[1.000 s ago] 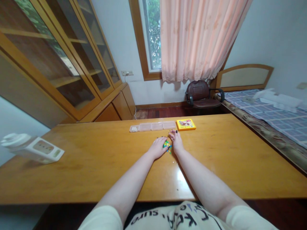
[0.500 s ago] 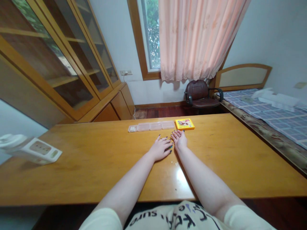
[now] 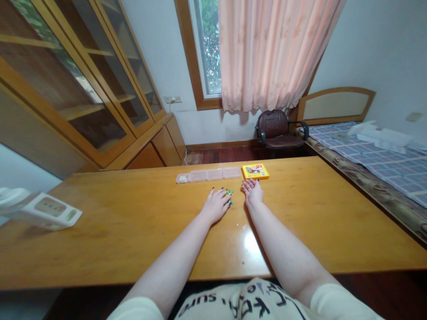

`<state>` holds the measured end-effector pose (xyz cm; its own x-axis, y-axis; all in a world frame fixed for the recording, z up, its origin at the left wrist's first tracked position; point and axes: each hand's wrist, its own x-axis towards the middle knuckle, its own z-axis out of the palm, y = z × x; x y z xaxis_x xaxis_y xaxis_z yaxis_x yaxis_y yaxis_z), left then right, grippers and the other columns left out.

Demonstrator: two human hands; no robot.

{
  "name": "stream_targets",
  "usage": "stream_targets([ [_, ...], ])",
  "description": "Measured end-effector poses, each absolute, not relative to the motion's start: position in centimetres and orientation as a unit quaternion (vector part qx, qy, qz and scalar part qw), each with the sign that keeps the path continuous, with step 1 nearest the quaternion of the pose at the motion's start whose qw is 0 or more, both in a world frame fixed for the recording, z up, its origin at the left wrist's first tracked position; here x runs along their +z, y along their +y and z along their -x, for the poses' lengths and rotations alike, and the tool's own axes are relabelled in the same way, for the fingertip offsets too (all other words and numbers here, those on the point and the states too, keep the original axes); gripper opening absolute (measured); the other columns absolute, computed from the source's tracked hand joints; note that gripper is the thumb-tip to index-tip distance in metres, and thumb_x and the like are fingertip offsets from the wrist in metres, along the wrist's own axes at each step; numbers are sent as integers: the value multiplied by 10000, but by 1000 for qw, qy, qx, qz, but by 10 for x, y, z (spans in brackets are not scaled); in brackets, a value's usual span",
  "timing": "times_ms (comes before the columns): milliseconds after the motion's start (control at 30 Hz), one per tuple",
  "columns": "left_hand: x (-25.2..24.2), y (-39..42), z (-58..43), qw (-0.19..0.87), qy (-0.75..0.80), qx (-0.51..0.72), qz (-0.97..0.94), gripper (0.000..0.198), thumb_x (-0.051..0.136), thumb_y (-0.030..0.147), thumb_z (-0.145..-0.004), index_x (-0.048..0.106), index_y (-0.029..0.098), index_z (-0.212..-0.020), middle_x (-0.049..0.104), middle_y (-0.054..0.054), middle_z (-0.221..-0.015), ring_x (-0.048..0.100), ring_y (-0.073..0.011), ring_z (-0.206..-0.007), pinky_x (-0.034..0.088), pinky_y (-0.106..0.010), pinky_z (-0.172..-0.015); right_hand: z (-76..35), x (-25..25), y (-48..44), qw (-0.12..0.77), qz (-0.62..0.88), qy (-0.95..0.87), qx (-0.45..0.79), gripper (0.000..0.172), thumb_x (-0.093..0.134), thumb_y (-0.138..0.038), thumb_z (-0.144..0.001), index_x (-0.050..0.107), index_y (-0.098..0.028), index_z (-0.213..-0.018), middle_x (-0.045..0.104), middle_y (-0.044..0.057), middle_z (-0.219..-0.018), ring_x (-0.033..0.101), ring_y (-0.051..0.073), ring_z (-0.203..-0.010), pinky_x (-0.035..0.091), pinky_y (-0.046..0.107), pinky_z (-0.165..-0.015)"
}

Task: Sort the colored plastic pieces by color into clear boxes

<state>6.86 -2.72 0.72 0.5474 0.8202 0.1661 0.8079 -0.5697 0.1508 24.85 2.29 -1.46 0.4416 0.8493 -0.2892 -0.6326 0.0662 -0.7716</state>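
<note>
Palm down on the wooden table [image 3: 133,222], my left hand [image 3: 216,205] has its fingers spread. Small green and blue pieces [image 3: 229,192] show at its fingertips; they are too small to name, and the hand hides part of them. To the right, my right hand [image 3: 252,192] rests on its side with the palm turned left and the fingers stretched out, holding nothing I can see. Just beyond it lies a yellow box [image 3: 255,171] with a printed picture. A clear plastic compartment case [image 3: 213,175] lies left of that box, with a small white item in its leftmost section.
A clear container with a white lid [image 3: 46,211] stands at the table's left. Past the far edge are a brown office chair [image 3: 274,129] and a glass-door cabinet [image 3: 110,89]. A bed [image 3: 367,146] runs along the right.
My left hand has moved left, away from my right hand, and more of the green and blue pieces shows at its fingers. My right hand has shifted slightly right.
</note>
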Motion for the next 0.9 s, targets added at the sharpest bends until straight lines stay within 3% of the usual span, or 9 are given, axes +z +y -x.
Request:
stream_targets([
  [100, 5, -33, -63, 65, 595, 113, -793, 550, 474, 406, -879, 383, 230, -1392, 324, -141, -1486, 272, -311, -1374, 183, -576, -1108, -233, -15, 19, 687, 444, -142, 557, 318, 368, -476, -867, 546, -222, -937, 669, 51, -1001, 648, 154, -893, 503, 310, -803],
  [200, 2, -35, -64, 114, 614, 97, -775, 665, 469, 433, -871, 279, 142, -1438, 264, -194, -1501, 230, -314, -1394, 179, -552, -1120, -213, -15, 13, 632, 439, -227, 597, 328, 430, -491, -850, 586, -218, -946, 658, 62, -1085, 617, 169, -1006, 453, 323, -905],
  [367, -1, -30, -71, 130, 536, 100, -828, 587, 432, 403, -889, 334, 152, -1410, 343, -147, -1476, 276, -258, -1382, 169, -473, -1152, -197, -19, 5, 610, 413, -290, 611, 344, 539, -509, -802, 626, -191, -900, 675, 77, -1003, 610, 195, -991, 423, 351, -945],
  [567, -4, -24, -62, 121, 564, 150, -803, 582, 426, 371, -887, 322, 161, -1420, 247, -148, -1518, 225, -261, -1402, 177, -461, -1151, -212, -20, 4, 636, 468, -424, 444, 343, 568, -477, -776, 633, -175, -925, 664, 73, -975, 592, 213, -967, 430, 386, -941],
  [667, 2, -12, -42, 58, 670, 148, -725, 621, 447, 436, -868, 335, 170, -1418, 172, -167, -1537, 183, -327, -1407, 139, -533, -1139, -235, -12, 8, 553, 573, -530, 291, 355, 501, -380, -829, 612, -167, -1090, 607, 113, -1186, 515, 225, -1140, 345, 404, -1037],
  [767, 11, 10, -7, 18, 768, 127, -627, 679, 424, 502, -858, 318, 146, -1427, 155, -195, -1534, 184, -366, -1398, 143, -589, -1113, -261, -3, 13, 416, 695, -566, 153, 469, 451, -328, -867, 489, -175, -1309, 419, 111, -1430, 315, 233, -1342, 130, 467, -1138],
  [900, 13, 34, 38, -4, 806, 128, -578, 682, 346, 511, -877, 285, 134, -1443, 133, -175, -1543, 210, -365, -1388, 165, -602, -1104, -280, -2, 20, 257, 775, -565, 120, 552, 396, -350, -907, 354, -174, -1428, 243, 101, -1529, 139, 284, -1413, 24, 571, -1118],
])
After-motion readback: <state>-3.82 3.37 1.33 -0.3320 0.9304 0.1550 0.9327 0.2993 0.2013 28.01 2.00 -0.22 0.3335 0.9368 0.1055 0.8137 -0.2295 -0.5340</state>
